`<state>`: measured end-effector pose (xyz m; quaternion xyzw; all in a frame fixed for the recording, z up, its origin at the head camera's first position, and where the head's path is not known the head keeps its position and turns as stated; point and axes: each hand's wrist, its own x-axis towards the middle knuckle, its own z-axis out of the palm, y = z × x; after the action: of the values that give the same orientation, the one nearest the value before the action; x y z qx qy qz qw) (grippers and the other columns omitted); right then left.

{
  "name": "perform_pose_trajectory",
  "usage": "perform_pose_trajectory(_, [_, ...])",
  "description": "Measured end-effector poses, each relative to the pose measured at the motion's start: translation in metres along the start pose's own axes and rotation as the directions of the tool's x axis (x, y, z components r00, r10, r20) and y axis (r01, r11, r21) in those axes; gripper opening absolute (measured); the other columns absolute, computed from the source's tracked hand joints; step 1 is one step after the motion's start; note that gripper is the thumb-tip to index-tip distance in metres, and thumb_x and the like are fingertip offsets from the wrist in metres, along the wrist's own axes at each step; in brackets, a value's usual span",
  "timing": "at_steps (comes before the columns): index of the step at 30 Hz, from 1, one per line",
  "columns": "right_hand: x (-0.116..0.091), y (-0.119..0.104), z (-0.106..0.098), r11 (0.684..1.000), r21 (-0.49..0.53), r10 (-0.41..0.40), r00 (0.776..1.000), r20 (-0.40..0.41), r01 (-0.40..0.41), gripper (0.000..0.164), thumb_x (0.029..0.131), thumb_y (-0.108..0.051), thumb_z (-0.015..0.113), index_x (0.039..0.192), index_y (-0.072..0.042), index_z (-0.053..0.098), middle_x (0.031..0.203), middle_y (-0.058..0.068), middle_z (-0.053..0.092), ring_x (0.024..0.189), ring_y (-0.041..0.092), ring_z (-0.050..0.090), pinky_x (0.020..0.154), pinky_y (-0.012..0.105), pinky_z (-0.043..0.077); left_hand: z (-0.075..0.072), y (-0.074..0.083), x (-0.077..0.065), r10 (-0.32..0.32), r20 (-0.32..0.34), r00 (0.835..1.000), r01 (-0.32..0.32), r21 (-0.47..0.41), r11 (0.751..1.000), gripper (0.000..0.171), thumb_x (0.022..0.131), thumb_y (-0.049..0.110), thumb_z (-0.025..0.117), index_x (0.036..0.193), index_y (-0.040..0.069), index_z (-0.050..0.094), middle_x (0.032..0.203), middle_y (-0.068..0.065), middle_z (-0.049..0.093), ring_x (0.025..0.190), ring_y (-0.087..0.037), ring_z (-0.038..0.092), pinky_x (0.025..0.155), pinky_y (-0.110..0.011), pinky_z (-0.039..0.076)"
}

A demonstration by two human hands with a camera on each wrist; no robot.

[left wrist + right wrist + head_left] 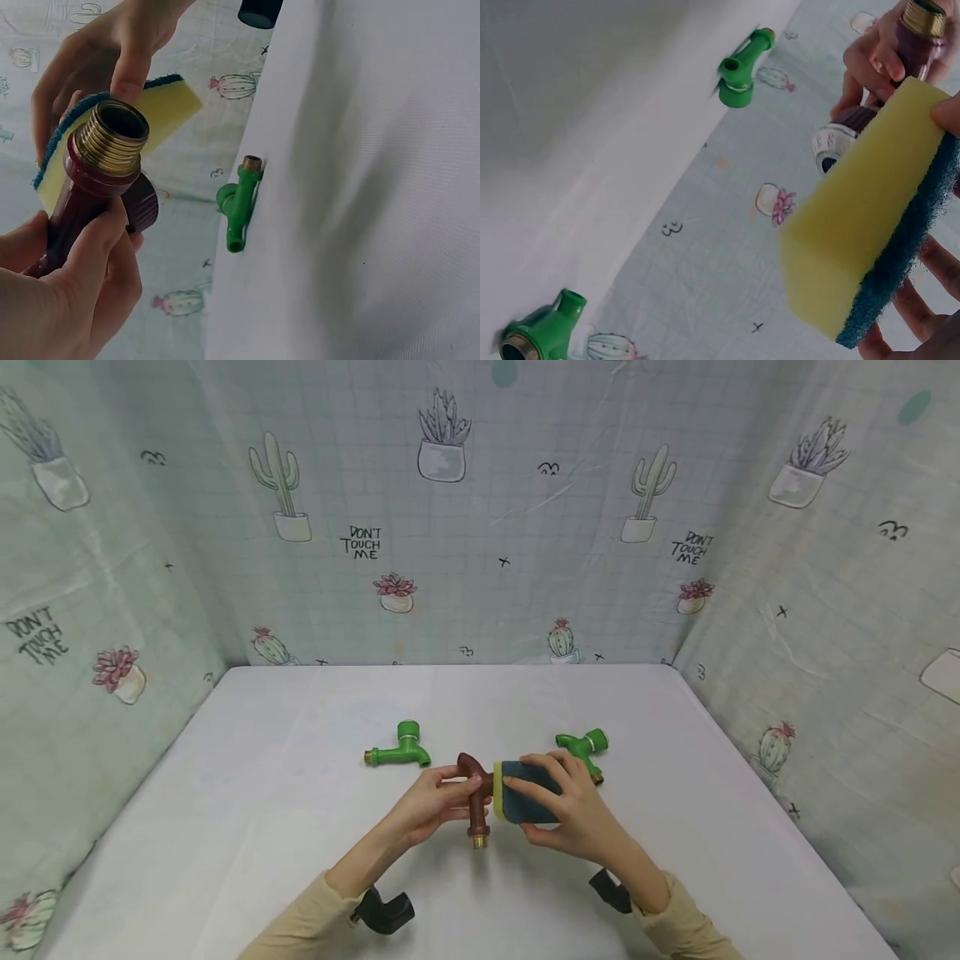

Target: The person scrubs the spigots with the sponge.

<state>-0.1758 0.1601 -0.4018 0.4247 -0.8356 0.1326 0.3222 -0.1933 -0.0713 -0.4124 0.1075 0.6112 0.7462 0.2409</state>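
My left hand (435,802) grips a dark red-brown tap (477,802) above the middle of the table, its brass threaded end (112,139) pointing toward me in the head view. Fingers and thumb wrap the tap's body in the left wrist view. In my right hand (573,802) is a sponge (528,792), yellow foam on one side and dark blue-green scouring layer on the other. The foam side (862,217) faces the tap and sits right at its knob end. My right fingers spread over the scouring layer, with the thumb at the lower edge.
A green tap (401,746) lies behind my left hand, another green tap (585,749) behind my right. A black curved piece (384,912) lies by my left forearm, a second black piece (611,891) by the right. Patterned curtains (480,527) surround the white table (300,710).
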Motion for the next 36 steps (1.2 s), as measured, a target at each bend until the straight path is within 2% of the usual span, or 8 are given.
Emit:
perform_pose_trajectory(4, [0.003, 0.003, -0.002, 0.998, 0.039, 0.044, 0.999, 0.029, -0.045, 0.061, 0.062, -0.033, 0.075, 0.119, -0.025, 0.055, 0.120, 0.006, 0.050, 0.102, 0.022, 0.041, 0.080, 0.045, 0.041, 0.000, 0.001, -0.002, 0.002, 0.030, 1.000, -0.003, 0.034, 0.999, 0.048, 0.088, 0.017, 0.056, 0.125, -0.009, 0.041, 0.105, -0.014, 0.064, 0.089, -0.017, 0.065, 0.082, -0.036, 0.052])
perform_pose_trajectory(8, [0.005, 0.006, -0.004, 0.992, 0.084, 0.085, 0.994, 0.062, -0.090, 0.060, 0.064, -0.033, 0.075, 0.120, -0.026, 0.053, 0.119, 0.005, 0.050, 0.103, 0.020, 0.041, 0.078, 0.044, 0.043, -0.001, 0.002, -0.004, 0.001, 0.060, 0.998, -0.006, 0.083, 0.997, 0.046, 0.087, 0.017, 0.057, 0.124, -0.008, 0.043, 0.109, -0.019, 0.061, 0.090, -0.018, 0.064, 0.081, -0.040, 0.052])
perform_pose_trajectory(13, [0.009, 0.006, -0.007, 0.990, 0.068, 0.114, 0.990, 0.082, -0.120, 0.060, 0.063, -0.033, 0.075, 0.119, -0.026, 0.054, 0.119, 0.006, 0.050, 0.104, 0.022, 0.042, 0.080, 0.045, 0.042, -0.001, 0.003, -0.004, -0.018, 0.046, 0.999, 0.010, 0.170, 0.985, 0.045, 0.086, 0.019, 0.058, 0.123, -0.003, 0.044, 0.115, -0.024, 0.057, 0.092, -0.021, 0.063, 0.077, -0.047, 0.052])
perform_pose_trajectory(21, [0.016, 0.004, -0.012, 0.997, -0.018, 0.078, 0.996, 0.047, -0.078, 0.059, 0.061, -0.031, 0.075, 0.117, -0.024, 0.055, 0.118, 0.009, 0.050, 0.101, 0.025, 0.043, 0.080, 0.047, 0.040, 0.000, 0.010, -0.002, -0.029, 0.007, 1.000, 0.027, 0.237, 0.971, 0.049, 0.087, 0.025, 0.058, 0.125, -0.001, 0.044, 0.112, -0.025, 0.059, 0.087, -0.025, 0.065, 0.072, -0.044, 0.054])
perform_pose_trajectory(27, [0.017, 0.005, -0.013, 0.998, -0.026, 0.062, 0.997, 0.045, -0.061, 0.061, 0.060, -0.031, 0.076, 0.117, -0.024, 0.055, 0.118, 0.009, 0.050, 0.102, 0.025, 0.042, 0.082, 0.048, 0.039, -0.001, 0.011, -0.001, -0.025, -0.019, 1.000, 0.029, 0.250, 0.968, 0.046, 0.084, 0.023, 0.061, 0.122, -0.002, 0.048, 0.100, -0.022, 0.065, 0.076, -0.018, 0.066, 0.070, -0.040, 0.055])
perform_pose_trajectory(31, [0.014, 0.003, -0.011, 0.999, -0.037, 0.038, 0.998, 0.051, -0.037, 0.063, 0.060, -0.031, 0.077, 0.118, -0.025, 0.055, 0.119, 0.008, 0.050, 0.102, 0.025, 0.041, 0.082, 0.048, 0.038, -0.002, 0.010, 0.000, -0.031, -0.025, 0.999, 0.036, 0.212, 0.977, 0.045, 0.085, 0.023, 0.060, 0.122, -0.001, 0.048, 0.102, -0.020, 0.065, 0.081, -0.020, 0.066, 0.067, -0.041, 0.055])
perform_pose_trajectory(33, [0.012, 0.002, -0.011, 0.999, -0.039, 0.028, 0.998, 0.052, -0.026, 0.063, 0.060, -0.032, 0.077, 0.118, -0.025, 0.055, 0.119, 0.008, 0.049, 0.103, 0.025, 0.040, 0.082, 0.048, 0.038, -0.002, 0.010, 0.001, -0.051, -0.016, 0.999, 0.053, 0.154, 0.987, 0.046, 0.087, 0.021, 0.058, 0.125, -0.001, 0.045, 0.108, -0.021, 0.062, 0.091, -0.027, 0.064, 0.067, -0.043, 0.055])
perform_pose_trajectory(36, [0.010, 0.000, -0.011, 0.999, -0.038, 0.015, 0.999, 0.040, -0.014, 0.063, 0.059, -0.031, 0.078, 0.118, -0.024, 0.056, 0.120, 0.009, 0.049, 0.103, 0.026, 0.040, 0.082, 0.048, 0.038, -0.002, 0.009, 0.002, -0.096, 0.013, 0.995, 0.095, 0.022, 0.995, 0.049, 0.089, 0.015, 0.054, 0.131, 0.000, 0.036, 0.123, -0.025, 0.051, 0.109, -0.041, 0.052, 0.072, -0.044, 0.054])
